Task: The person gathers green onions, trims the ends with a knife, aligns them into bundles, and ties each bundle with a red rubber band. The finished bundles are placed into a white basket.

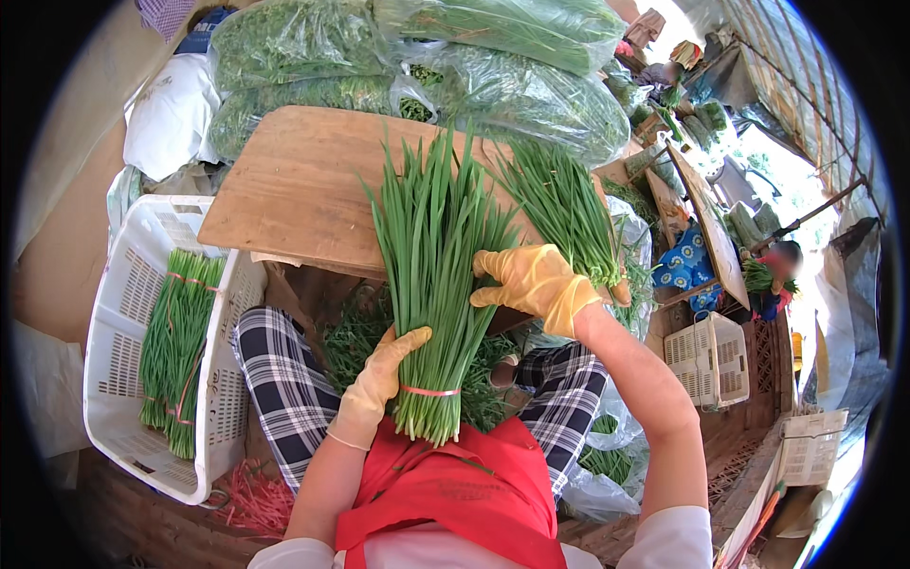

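My left hand (387, 363), in a thin yellowish glove, grips a thick bunch of Chinese chives (434, 270) low on its left side. A pink tie (430, 390) circles the bunch near its cut stem ends, which point towards the red apron (455, 491). The leaf tips fan out over the near edge of a wooden board (298, 178). Gloved as well, my right hand (533, 284) is at the bunch's right side, thumb and forefinger apart against the leaves; whether it grips any is unclear. A loose pile of chives (569, 213) lies on the board's right part.
On the left stands a white plastic crate (202, 398) holding tied chive bundles (178, 341). Pink ties (259, 501) lie on the floor beside it. Bagged greens (498, 85) are stacked behind the board. Trimmings (362, 341) lie below it. Another person (778, 274) works at the far right.
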A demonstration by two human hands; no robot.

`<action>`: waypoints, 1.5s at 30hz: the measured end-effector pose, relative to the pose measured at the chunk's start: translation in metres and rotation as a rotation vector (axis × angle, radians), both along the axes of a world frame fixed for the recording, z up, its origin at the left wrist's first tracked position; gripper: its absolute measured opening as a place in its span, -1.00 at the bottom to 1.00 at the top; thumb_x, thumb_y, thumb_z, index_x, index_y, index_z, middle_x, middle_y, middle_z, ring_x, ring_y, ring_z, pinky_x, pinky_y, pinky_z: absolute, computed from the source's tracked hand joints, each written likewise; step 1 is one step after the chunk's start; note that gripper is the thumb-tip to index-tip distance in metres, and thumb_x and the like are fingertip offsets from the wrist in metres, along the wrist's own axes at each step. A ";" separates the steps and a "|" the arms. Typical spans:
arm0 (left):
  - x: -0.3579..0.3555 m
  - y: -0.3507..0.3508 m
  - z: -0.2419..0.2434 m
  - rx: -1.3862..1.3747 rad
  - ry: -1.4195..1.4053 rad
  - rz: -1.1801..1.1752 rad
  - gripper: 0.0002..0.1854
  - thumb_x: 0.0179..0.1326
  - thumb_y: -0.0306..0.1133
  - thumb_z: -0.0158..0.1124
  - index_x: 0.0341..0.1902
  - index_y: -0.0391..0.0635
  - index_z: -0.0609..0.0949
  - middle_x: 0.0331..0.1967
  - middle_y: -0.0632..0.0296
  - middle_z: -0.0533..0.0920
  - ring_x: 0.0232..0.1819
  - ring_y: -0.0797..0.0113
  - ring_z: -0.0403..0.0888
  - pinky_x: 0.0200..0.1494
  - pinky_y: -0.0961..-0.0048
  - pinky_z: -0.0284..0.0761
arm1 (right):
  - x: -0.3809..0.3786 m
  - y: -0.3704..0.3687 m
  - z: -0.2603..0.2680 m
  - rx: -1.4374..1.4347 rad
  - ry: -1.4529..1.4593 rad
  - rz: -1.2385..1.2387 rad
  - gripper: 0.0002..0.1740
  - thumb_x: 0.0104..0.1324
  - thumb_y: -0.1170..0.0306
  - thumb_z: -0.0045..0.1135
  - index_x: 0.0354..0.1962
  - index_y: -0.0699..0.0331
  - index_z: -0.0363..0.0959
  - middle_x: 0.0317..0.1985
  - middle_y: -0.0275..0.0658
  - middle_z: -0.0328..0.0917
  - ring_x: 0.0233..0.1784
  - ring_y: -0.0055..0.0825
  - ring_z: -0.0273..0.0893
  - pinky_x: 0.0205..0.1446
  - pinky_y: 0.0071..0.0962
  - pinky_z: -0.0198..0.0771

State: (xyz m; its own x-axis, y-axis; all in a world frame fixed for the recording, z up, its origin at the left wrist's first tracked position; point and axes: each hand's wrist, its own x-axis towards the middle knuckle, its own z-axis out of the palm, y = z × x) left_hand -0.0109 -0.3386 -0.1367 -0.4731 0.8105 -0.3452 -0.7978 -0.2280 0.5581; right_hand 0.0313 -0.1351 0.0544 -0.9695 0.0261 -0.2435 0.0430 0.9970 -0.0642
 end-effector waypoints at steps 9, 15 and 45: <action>-0.001 0.001 0.002 0.008 -0.056 0.014 -0.42 0.18 -0.37 0.40 0.25 -0.21 0.42 0.04 0.14 0.62 0.04 0.29 0.61 0.12 0.29 0.56 | -0.014 0.000 0.005 0.049 -0.106 -0.043 -0.39 0.09 -0.09 0.31 -0.12 0.22 0.50 -0.38 -0.02 0.63 -0.22 -0.05 0.62 -0.14 -0.16 0.47; -0.001 0.001 0.000 0.025 -0.053 0.016 -0.41 0.15 -0.37 0.43 0.24 -0.20 0.43 0.02 0.15 0.63 0.02 0.28 0.62 0.11 0.29 0.58 | -0.015 0.000 0.009 -0.041 -0.125 -0.104 -0.39 0.09 -0.09 0.31 -0.13 0.24 0.49 -0.38 -0.02 0.63 -0.22 -0.04 0.62 -0.14 -0.16 0.47; -0.004 0.008 -0.003 -0.004 -0.125 0.026 -0.39 0.11 -0.54 0.43 0.25 -0.09 0.43 0.01 0.19 0.64 -0.01 0.29 0.64 0.05 0.32 0.61 | 0.015 0.048 0.005 -0.046 0.201 -0.495 -0.83 0.18 0.33 0.28 -0.30 0.19 0.55 -0.34 -0.20 0.67 -0.35 -0.25 0.65 -0.30 -0.29 0.54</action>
